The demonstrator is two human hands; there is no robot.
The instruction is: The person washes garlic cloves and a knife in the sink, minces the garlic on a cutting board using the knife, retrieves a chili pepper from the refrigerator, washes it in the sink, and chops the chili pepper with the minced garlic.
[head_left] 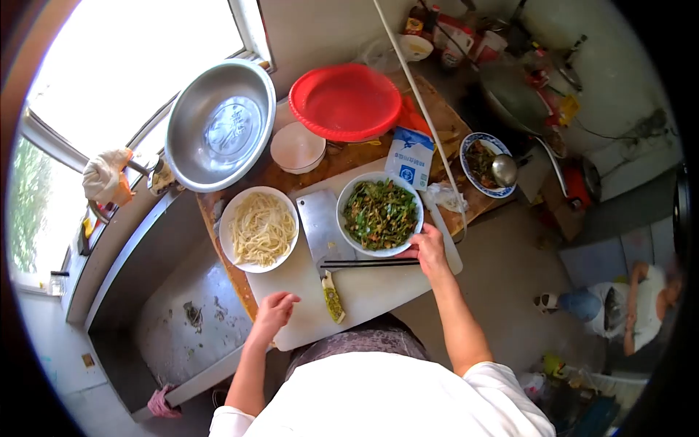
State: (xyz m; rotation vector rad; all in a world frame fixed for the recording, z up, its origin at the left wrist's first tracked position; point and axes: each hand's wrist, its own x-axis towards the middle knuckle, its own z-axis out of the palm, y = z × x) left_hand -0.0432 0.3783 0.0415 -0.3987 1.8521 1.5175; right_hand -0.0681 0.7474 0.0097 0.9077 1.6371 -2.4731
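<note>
My right hand [428,249] grips the lower right rim of a white bowl [380,213] filled with chopped greens. Above the white cutting board's front edge, my left hand [277,309] is raised with its fingers curled; whether anything is in them is hidden. A plate of pale noodles [262,227] sits at the board's left. Between plate and bowl lies a cleaver [320,222] with a yellow-green patterned handle [333,297]. Black chopsticks [371,263] lie across the board just below the bowl.
A large metal basin [220,125], a red basket [345,102] and a small white bowl [298,148] stand behind. A blue-rimmed plate with a ladle [504,170] is at right, near a wok [515,95]. Another person [644,309] is at far right. A sink [196,328] lies left.
</note>
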